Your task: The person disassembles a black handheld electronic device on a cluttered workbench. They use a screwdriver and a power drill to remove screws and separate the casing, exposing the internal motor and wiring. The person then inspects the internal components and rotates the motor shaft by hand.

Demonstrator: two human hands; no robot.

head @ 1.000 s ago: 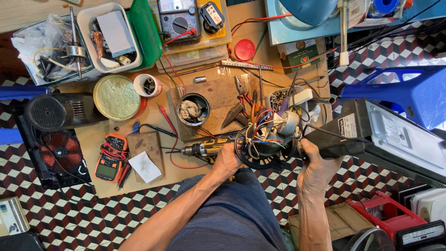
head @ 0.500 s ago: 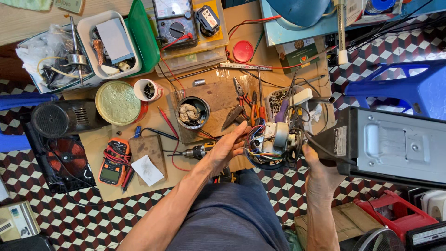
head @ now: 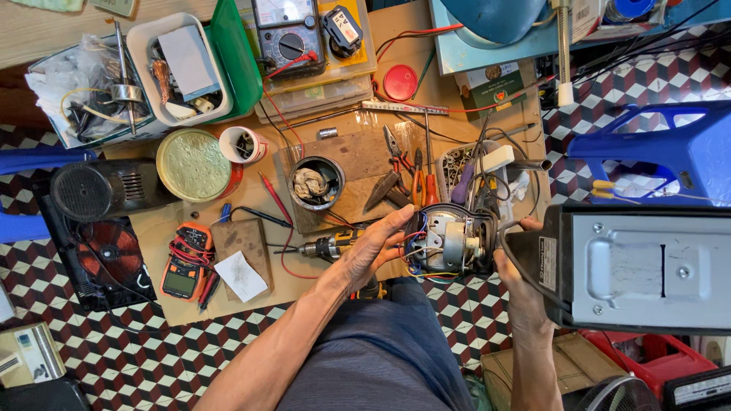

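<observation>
Sitting between the two hands, just past the person's knees at the near edge of the low wooden work board (head: 358,164), is a small electric motor assembly (head: 449,242), grey metal with red, blue and yellow wires looped around it. The left hand (head: 373,247) lies open against its left side, fingers stretched flat along the housing. The right hand (head: 518,270) curls around the motor's right side, thumb hooked over a black cable, beside a large grey metal casing (head: 640,262) that fills the right of the view. Whether that hand also bears the casing cannot be told.

Just left of the left hand lies a cordless screwdriver (head: 327,246). Farther away stand a tin of solder scraps (head: 316,183), pliers (head: 396,148) and cutters with orange handles (head: 422,179). To the left are a round green lid (head: 194,164), an orange multimeter (head: 185,262) and a black fan (head: 103,255). A blue plastic stool (head: 662,144) stands far right on the chequered floor (head: 114,350).
</observation>
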